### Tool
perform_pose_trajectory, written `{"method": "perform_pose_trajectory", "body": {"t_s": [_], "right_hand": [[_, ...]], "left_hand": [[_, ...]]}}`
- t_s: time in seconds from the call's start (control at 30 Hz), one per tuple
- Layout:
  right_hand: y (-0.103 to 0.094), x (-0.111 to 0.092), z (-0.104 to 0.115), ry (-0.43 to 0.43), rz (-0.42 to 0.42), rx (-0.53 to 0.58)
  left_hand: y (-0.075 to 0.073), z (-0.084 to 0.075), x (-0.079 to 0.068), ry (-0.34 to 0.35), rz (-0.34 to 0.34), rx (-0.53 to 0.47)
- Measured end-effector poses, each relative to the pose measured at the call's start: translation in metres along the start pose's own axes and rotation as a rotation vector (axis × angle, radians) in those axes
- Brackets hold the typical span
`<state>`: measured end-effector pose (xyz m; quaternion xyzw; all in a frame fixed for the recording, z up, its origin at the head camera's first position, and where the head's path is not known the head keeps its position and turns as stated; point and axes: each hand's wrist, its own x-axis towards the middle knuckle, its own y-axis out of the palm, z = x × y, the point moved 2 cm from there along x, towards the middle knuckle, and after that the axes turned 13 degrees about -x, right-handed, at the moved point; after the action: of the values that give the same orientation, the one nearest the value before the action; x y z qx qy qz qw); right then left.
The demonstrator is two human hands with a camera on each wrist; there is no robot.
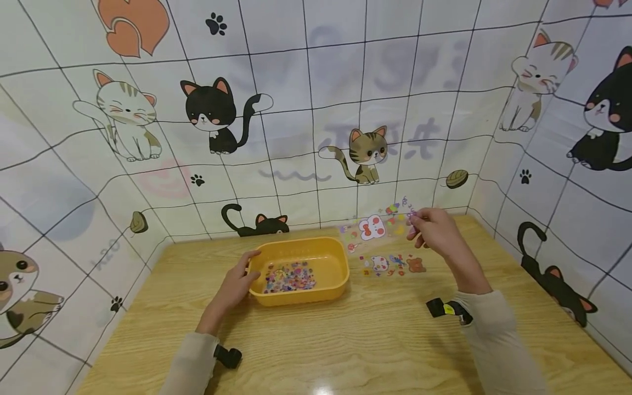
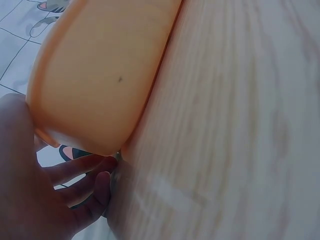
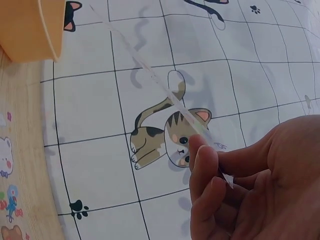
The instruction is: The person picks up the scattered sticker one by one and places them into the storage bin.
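Observation:
A yellow plastic basket [image 1: 298,299] stands on the table, with many small multicoloured beads or sequins [image 1: 289,277] in its left part. My left hand [image 1: 237,282] holds its left end, thumb at the rim and the other fingers outside. From the left wrist view, the left hand [image 2: 65,185] has its fingers beside the basket's [image 2: 110,80] lower end. Held up by my right hand [image 1: 434,230] is a clear printed plastic sheet [image 1: 371,227], pinched at its right edge. The right wrist view shows that sheet [image 3: 165,90] nearly edge-on between thumb and fingers of the right hand [image 3: 250,180].
A second set of cartoon prints on clear plastic [image 1: 380,264] lies on the wooden table [image 1: 316,340], right of the basket. Behind and beside the table hangs a white grid covering [image 1: 286,131] with cartoon cats. Black straps with small devices [image 1: 228,356] sit at both wrists.

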<state>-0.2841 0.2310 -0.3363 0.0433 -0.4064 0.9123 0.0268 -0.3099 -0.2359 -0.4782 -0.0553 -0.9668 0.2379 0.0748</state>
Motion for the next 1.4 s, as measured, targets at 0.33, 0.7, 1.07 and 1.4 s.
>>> {"method": "perform_pose_trajectory", "body": {"t_s": [0.33, 0.7, 1.07, 1.4], "right_hand": [[0.011, 0.002, 0.016, -0.030, 0.021, 0.032], [0.023, 0.006, 0.035, -0.064, 0.053, 0.050], [0.038, 0.014, 0.049, -0.061, 0.104, 0.071], [0.056, 0.021, 0.060, -0.085, 0.136, 0.085]], "left_hand": [[0.001, 0.004, 0.003, 0.000, -0.008, 0.011], [0.001, 0.004, 0.004, 0.001, -0.008, 0.004], [0.001, 0.002, 0.004, 0.010, -0.007, 0.004], [0.002, 0.003, 0.004, 0.007, -0.012, 0.022]]}}
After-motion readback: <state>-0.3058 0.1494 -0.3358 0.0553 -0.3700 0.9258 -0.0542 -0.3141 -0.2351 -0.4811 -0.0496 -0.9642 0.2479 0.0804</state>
